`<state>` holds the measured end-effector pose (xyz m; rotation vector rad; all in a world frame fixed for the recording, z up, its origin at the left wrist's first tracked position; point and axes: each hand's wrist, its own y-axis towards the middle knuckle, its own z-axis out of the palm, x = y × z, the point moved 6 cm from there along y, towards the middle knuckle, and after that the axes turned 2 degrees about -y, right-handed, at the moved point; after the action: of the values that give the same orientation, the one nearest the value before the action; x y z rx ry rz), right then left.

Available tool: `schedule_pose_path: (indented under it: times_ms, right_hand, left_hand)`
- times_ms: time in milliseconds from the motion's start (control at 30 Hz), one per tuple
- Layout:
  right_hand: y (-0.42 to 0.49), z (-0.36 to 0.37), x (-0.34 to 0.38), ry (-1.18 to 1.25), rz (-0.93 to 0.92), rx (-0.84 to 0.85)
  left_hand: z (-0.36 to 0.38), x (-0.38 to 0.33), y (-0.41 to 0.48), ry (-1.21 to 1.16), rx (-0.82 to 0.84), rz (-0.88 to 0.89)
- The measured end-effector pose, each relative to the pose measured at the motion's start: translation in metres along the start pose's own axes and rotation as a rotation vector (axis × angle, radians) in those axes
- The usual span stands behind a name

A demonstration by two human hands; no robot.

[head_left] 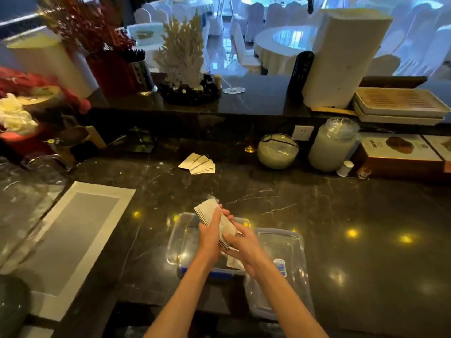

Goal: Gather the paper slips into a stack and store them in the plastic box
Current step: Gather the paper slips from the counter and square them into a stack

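Observation:
A stack of white paper slips point(207, 209) is held on edge above the clear plastic box point(177, 242), which stands open on the dark marble counter. My left hand point(210, 236) grips the stack from the left and my right hand point(240, 247) grips its near end. Another slip point(233, 262) lies inside the box under my wrists. Farther back on the counter a fanned group of slips point(198, 164) lies flat. The box's clear lid point(280, 272) with blue clips rests just right of the box.
A white-bordered grey mat point(73, 237) lies at the left. Two glass jars point(278, 151) point(332, 143) and a brown carton point(400, 154) stand at the back right. A raised ledge carries a coral ornament point(181, 57), trays and a white paper block.

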<state>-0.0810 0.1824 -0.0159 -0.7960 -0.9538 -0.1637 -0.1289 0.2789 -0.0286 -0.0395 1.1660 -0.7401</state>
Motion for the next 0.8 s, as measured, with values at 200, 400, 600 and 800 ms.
schedule_pose_path:
  times_ms: [200,400,600,800]
  right_hand:
    - [0.049,0.056,0.034,-0.142,-0.181,-0.082]
    - [0.092,0.095,0.072,-0.503,-0.408,-0.180]
    - [0.133,0.092,0.095,-0.736,-0.539,-0.452]
    - [0.196,0.084,0.101,-0.824,-0.557,-0.585]
  left_hand:
    - [-0.049,-0.092,0.054,-0.040,0.347,-0.078]
    - [-0.083,-0.149,0.120,0.458,0.339,0.152]
    - [-0.057,-0.149,0.176,0.874,0.442,0.402]
    - [-0.051,-0.126,0.226,1.002,0.381,0.490]
